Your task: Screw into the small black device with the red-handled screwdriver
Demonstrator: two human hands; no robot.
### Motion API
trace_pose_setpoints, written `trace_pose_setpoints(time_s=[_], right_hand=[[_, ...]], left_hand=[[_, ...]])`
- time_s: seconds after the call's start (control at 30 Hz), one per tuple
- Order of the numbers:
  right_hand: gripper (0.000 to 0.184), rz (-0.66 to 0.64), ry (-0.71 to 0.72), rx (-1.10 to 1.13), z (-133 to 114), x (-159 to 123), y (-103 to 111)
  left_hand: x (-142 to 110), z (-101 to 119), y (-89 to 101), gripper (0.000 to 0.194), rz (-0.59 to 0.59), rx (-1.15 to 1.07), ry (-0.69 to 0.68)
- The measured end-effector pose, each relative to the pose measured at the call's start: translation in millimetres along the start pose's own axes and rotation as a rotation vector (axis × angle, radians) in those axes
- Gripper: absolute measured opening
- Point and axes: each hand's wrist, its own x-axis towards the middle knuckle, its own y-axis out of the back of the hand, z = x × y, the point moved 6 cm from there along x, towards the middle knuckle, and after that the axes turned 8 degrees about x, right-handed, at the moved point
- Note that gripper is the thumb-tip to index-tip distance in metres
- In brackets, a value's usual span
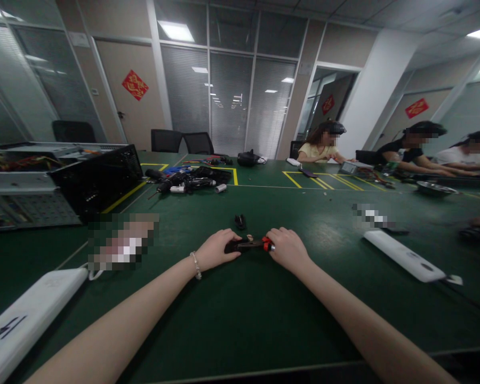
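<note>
Low over the green table (260, 314), my two hands face each other. My right hand (288, 248) is closed round the red-and-black handles of a tool that looks like pliers (266, 244). The metal part of the pliers points left toward my left hand (218, 248). My left hand, with a bracelet at the wrist, is closed on a small dark piece (232, 246) at the tool's far end. Whether that piece belongs to the pliers or is separate, I cannot tell. Just beyond my hands lies a small black coiled cable (240, 221).
An opened computer case (100, 181) stands at the left. Black tools and a power drill (172, 184) are heaped farther back. White power strips lie left (36, 314) and right (404, 256). Several people sit at the far right, near a metal bowl (436, 188).
</note>
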Motion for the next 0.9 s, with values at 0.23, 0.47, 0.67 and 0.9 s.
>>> trace_pose_setpoints(time_s=[0.23,0.47,0.67,0.9], right_hand=[[0.02,-0.001,0.008,-0.01,0.3,-0.6,-0.7],[0.021,-0.01,0.009,-0.013,0.9,-0.1,-2.1],[0.022,0.013,0.02,-0.006,2.0,-0.9,-2.0],[0.02,0.003,0.015,-0.006,1.0,0.4,-1.8]], left_hand=[[-0.3,0.6,0.4,0.03,0.007,0.008,-0.018],[-0.8,1.8,0.4,0.03,0.002,0.011,-0.017],[-1.0,0.5,0.0,0.031,-0.001,0.012,-0.018],[-0.7,0.4,1.1,0.03,-0.002,-0.001,-0.007]])
